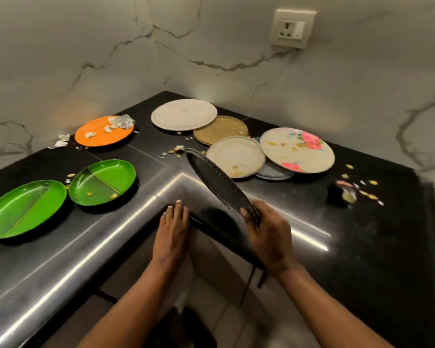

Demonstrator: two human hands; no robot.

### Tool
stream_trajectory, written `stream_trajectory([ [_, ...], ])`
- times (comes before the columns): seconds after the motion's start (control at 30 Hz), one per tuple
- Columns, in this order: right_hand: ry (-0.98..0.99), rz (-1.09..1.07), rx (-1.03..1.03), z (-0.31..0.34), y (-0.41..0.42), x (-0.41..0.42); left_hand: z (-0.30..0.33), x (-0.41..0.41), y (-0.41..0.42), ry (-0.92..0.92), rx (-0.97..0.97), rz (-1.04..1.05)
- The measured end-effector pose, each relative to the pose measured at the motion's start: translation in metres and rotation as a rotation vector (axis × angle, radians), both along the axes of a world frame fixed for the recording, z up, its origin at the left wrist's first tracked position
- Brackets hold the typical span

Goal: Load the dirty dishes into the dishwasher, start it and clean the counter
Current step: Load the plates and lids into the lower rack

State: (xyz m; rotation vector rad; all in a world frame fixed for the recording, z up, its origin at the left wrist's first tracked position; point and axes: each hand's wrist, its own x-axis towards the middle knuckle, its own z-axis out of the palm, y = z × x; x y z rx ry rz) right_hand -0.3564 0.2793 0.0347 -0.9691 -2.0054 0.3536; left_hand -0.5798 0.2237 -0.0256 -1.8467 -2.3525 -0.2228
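Observation:
My right hand (266, 232) grips the near rim of a black speckled plate (216, 182), tilted up over the counter's inner corner. My left hand (172, 229) rests flat on the counter edge with fingers extended and holds nothing. On the black counter (362, 247) lie two green divided plates (23, 209) (102, 182), an orange plate (103, 133) with scraps and foil, a white plate (183, 114), a woven tan plate (224, 129), a cream plate (236, 156) and a floral plate (297, 149).
Food crumbs and paper bits (362, 189) are scattered on the right counter beside a small dark object (342, 194). More crumbs (177, 149) lie near the corner. Marble walls enclose the corner, with a power socket (293, 28) on the right wall. Tiled floor shows below.

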Motion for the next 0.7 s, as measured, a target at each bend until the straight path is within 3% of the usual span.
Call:
stream_trajectory([
  [0.17,0.074,-0.151,-0.115,-0.011,-0.068,0.084,-0.006,0.074,-0.055,-0.117,-0.067,-0.051],
  [0.37,0.148,-0.307,-0.276,-0.008,-0.143,0.141,-0.013,0.118,-0.100,-0.083,-0.135,-0.224],
  [0.53,0.080,-0.482,-0.252,-0.006,-0.222,0.182,-0.023,0.158,-0.144,-0.123,-0.166,-0.369],
  [0.7,0.057,-0.641,-0.260,-0.040,-0.343,0.190,-0.055,0.183,-0.237,-0.108,-0.287,-0.567],
])
